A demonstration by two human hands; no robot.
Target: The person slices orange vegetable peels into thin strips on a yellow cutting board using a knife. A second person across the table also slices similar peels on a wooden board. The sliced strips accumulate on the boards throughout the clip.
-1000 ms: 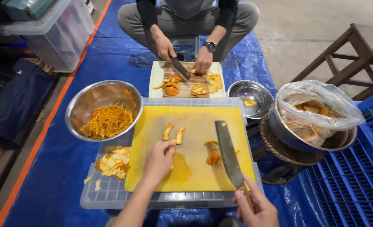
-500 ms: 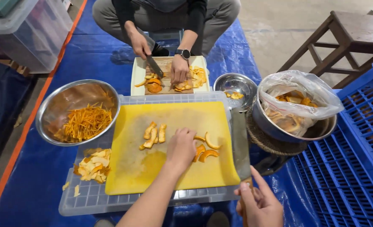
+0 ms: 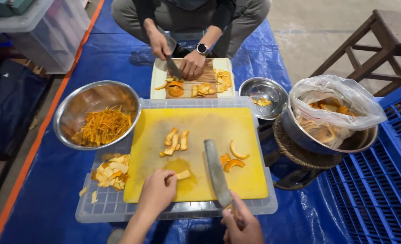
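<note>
My left hand [image 3: 157, 192] rests on the near part of a yellow cutting board [image 3: 250, 135], fingers pinching a pale strip of orange peel [image 3: 181, 175]. My right hand [image 3: 242, 223] grips the handle of a large cleaver [image 3: 216, 171], whose blade lies over the board pointing away from me. A small cluster of peel strips [image 3: 175, 141] lies at the board's middle. Two curved peel pieces [image 3: 233, 158] sit just right of the blade.
A steel bowl of shredded peel [image 3: 96, 115] stands at the left, with a heap of peel scraps [image 3: 112, 171] below it on the clear crate lid [image 3: 96, 212]. A bag-lined pot [image 3: 329, 117] and a small steel bowl [image 3: 263, 92] stand at the right. Opposite, another person [image 3: 187, 18] cuts peel on a white board [image 3: 157, 83].
My left hand pulled back from the board's middle to its near edge, now holding a peel strip. The cleaver moved from the board's right edge onto the board.
</note>
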